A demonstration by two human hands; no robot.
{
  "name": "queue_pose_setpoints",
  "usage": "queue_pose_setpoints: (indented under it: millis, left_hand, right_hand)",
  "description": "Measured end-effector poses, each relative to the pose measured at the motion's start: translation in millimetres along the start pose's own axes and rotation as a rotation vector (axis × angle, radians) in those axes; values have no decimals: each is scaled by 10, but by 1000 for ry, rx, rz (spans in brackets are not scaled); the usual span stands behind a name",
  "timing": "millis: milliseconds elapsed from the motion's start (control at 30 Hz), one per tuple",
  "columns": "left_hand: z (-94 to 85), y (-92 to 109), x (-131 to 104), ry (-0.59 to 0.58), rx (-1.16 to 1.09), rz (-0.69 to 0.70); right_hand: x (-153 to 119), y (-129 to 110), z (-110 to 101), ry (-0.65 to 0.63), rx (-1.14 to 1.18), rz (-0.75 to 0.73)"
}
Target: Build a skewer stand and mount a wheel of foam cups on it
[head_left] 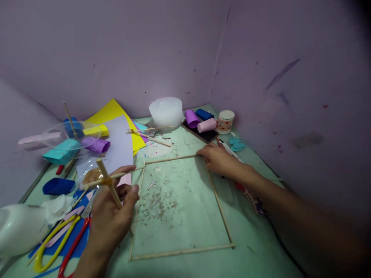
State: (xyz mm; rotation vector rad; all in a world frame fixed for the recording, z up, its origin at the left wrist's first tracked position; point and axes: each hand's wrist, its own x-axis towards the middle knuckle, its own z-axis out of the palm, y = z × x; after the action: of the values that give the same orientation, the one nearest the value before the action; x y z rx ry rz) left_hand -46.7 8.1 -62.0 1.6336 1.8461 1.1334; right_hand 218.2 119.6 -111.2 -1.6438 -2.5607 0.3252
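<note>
Nearest, below and left of the left fingers, lie red-handled scissors (72, 247) and yellow-handled scissors (48, 245) over blue sheets (68, 241), with a white bottle (17, 227) further left. The stick frame (181, 252) lies flat on the pale green table (194, 216), its near side closer than either hand's fingers; brown specks (162, 204) are scattered inside it. The left hand (111, 210) has its fingers curled around crossed sticks (116, 197) bound with an orange-brown tie (106, 180), raised beside the frame's left side; one stick points to its far left corner, but contact is unclear. The right hand (217, 158) has its fingertips closed together on the far right corner. Left of the left fingers sit a blue paper roll (58, 186) and, beyond it, a teal one (62, 151). Beyond the right fingers, a purple roll (191, 118) and a pink roll (206, 125) rest on a dark phone-like slab (207, 136), beside a lidded tub (225, 122). Farthest, between both hands' fingers, stands a white bowl (166, 112).
</note>
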Motion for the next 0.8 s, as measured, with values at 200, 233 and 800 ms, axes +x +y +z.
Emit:
queue_pose_setpoints:
  millis: [200, 233, 800]
  left_hand:
    - [32, 37, -15, 33, -21, -1]
    - [31, 41, -14, 33, -24, 2]
    - [-9, 65, -1, 35, -1, -71]
  right_hand:
    - [-99, -23, 94, 35, -26, -58]
    - [-108, -23, 110, 34, -32, -69]
    - [-1557, 280, -271, -124, 134, 729]
